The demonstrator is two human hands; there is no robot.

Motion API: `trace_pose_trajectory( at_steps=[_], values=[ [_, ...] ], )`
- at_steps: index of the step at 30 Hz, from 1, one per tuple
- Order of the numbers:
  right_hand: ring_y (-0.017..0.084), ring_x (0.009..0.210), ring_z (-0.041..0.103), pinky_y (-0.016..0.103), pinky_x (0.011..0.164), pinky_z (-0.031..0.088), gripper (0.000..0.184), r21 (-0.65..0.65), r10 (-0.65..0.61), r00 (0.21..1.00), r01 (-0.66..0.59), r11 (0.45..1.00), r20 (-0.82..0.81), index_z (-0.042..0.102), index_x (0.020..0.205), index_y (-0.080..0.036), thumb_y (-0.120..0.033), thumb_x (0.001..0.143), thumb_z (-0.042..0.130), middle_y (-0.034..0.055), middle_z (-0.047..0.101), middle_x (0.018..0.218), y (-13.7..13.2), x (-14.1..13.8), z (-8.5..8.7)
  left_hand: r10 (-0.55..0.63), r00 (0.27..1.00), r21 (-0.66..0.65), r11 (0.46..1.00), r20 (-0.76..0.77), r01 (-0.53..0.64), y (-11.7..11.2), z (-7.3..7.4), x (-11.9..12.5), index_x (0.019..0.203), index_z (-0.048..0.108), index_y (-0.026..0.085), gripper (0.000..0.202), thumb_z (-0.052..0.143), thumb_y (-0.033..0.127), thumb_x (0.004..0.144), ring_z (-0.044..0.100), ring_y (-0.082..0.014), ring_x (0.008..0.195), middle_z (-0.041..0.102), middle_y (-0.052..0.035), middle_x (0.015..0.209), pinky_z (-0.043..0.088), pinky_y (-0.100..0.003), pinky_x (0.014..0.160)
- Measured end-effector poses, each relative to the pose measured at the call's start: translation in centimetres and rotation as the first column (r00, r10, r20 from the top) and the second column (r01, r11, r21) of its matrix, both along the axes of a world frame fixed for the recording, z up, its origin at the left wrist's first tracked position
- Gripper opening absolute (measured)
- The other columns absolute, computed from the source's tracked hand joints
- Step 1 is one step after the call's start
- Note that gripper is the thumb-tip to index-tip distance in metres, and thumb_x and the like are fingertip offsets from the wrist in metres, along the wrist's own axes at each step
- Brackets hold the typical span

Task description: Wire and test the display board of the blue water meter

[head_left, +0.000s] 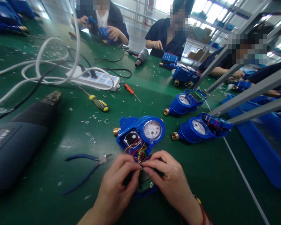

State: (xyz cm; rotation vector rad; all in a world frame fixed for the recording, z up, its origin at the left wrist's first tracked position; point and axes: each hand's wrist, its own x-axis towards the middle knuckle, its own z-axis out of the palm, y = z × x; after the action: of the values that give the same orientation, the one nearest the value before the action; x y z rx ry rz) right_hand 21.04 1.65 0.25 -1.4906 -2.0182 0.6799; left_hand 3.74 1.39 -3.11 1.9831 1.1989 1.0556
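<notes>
From where I stand, both hands are busy right at the open side of a blue meter [142,122]. It sits in the middle of the green surface [84,115], nearer the person than the far edge, where co-workers sit.

The left hand [118,178] and the right hand [170,172] meet tip to tip, thumb against forefinger on each. Each grip looks clamped on thin wires [140,153], though I cannot tell which strand each one has.

The wires come out of the meter just beyond the fingertips, running roughly from the far edge toward the near one, so they enter the pinch from the front. Neither hand is clearly nearer; the two close in from opposite sides.

The meter's long axis, through its brass ends, lies crosswise, a little aslant. The plainer brass end [116,132] points to the left edge, and the dial [152,129] faces up. Its opened lid [146,185] lies toward the near edge, partly under the hands.

Cutters [102,160] rest just left of the left hand, jaws apart and toward the meter. Two more meters [188,129] stand off to the right.
</notes>
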Motion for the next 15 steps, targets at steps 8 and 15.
trace_pose_trajectory(
  at_steps=[8,15],
  values=[
    [0.018,0.078,0.056,0.03,0.068,0.045,0.012,0.012,0.004,1.0,-0.004,1.0,-0.026,0.069,0.086,-0.02,-0.014,0.081,0.059,0.0037,0.06,0.08,0.29,-0.28,0.12,0.083,0.995,0.104,0.992,-0.057,-0.077,0.01,-0.16,0.37,0.088,0.056,0.018,0.012,0.051,0.008,0.083,0.053,-0.0111,0.079,0.05,-0.0031,0.088,0.046,-0.02,0.07],
    [0.017,0.076,0.057,0.03,0.068,0.045,0.013,0.005,-0.024,0.996,0.025,1.0,-0.081,0.068,0.085,-0.019,-0.013,0.081,0.057,0.0029,0.061,0.078,0.3,-0.41,-0.07,0.089,0.994,0.107,0.991,-0.059,-0.082,0.1,-0.2,0.38,0.087,0.056,0.017,0.01,0.052,0.009,0.083,0.053,-0.0114,0.079,0.05,-0.0033,0.087,0.047,-0.02,0.07]
  ],
)
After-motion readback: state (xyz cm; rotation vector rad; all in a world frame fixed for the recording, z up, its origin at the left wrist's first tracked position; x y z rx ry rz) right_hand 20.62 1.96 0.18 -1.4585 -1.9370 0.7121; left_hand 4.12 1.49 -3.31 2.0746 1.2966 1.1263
